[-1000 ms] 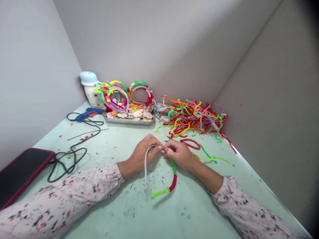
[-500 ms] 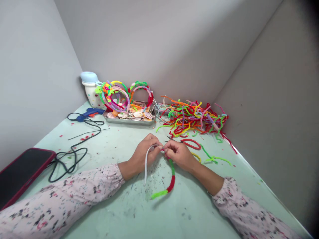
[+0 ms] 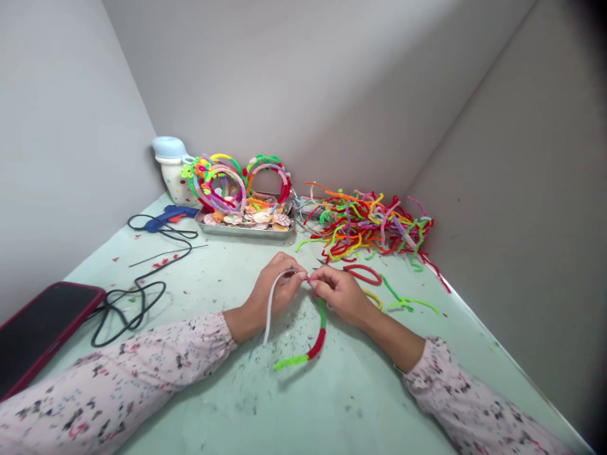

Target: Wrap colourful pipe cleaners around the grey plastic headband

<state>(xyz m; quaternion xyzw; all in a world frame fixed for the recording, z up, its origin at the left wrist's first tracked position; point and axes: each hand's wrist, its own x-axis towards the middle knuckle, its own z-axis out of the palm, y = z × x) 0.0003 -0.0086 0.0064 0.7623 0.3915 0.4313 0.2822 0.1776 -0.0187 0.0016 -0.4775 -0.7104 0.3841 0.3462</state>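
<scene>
One partly wrapped band (image 3: 317,344) is held over the middle of the table (image 3: 303,411) in your head view, well apart from the table's side edges. Your left hand (image 3: 272,291) pinches it with thumb and fingers together; a bare pale length arcs down from there. Your right hand (image 3: 344,294) is closed too, its fingertips clamped on a small pink bit just beside the left ones. Below them the wrapped end droops towards you in green, red and light green.

Between your sleeves, a broad stretch of smudged tabletop runs towards you, with room for your forearms. Just beyond your right wrist lie the scissors (image 3: 365,268), partly behind that hand, and next to them green strands (image 3: 403,303) nearer the right edge.

A heap of fuzzy strips (image 3: 360,221) fills the far right corner, one red strand trailing along the right edge. At the far edge, left of the heap, a metal tray (image 3: 246,232) carries shells (image 3: 260,218) and colourful hoops (image 3: 244,183). A lidded cup (image 3: 177,180) stands in the far left corner, a blue glue gun (image 3: 164,216) in front of it. Its dark cord (image 3: 141,281) loops down your left side to the phone (image 3: 42,335) by the left edge.
</scene>
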